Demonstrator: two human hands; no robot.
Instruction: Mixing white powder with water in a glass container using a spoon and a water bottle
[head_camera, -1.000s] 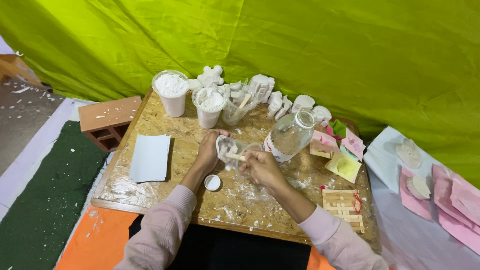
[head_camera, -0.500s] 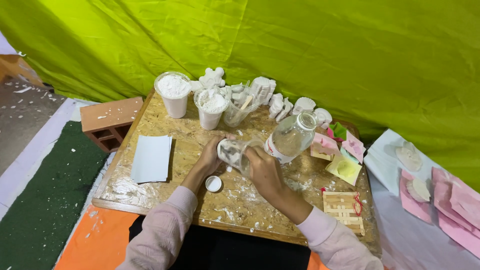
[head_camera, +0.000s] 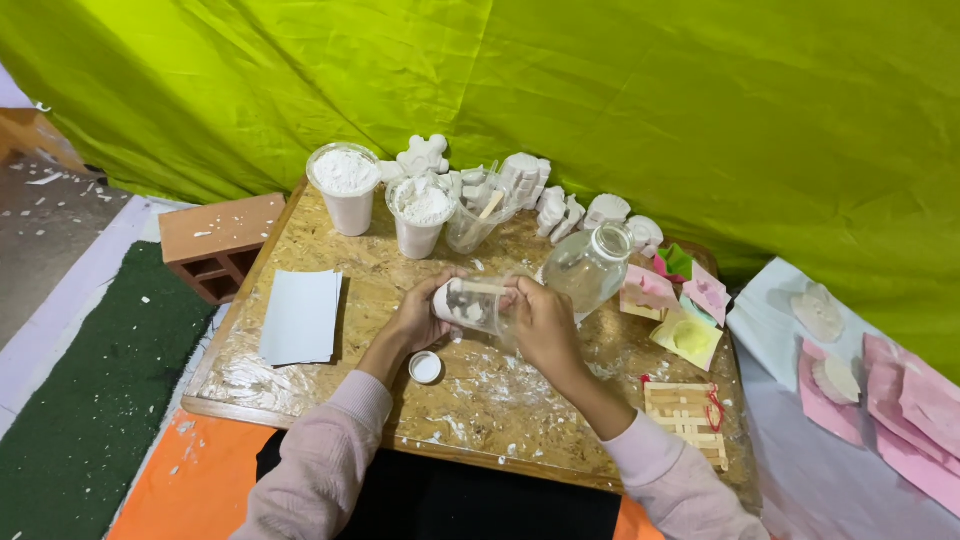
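Both hands, left hand (head_camera: 420, 318) and right hand (head_camera: 543, 322), are wrapped around one clear plastic cup (head_camera: 472, 303) lying sideways; two powder-filled cups (head_camera: 346, 187) sit behind it.

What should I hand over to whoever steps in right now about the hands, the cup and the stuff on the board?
Left hand: grips one end of the clear plastic cup, which lies on its side above the board.
Right hand: on the cup's other end, fingers at its rim.
Things: small white cap on the board below the left hand; glass bottle tilted behind the right hand; two cups of white powder at the back, beside white cast figures.
Done: the cup shows white residue inside.
Left: cannot tell from this view.
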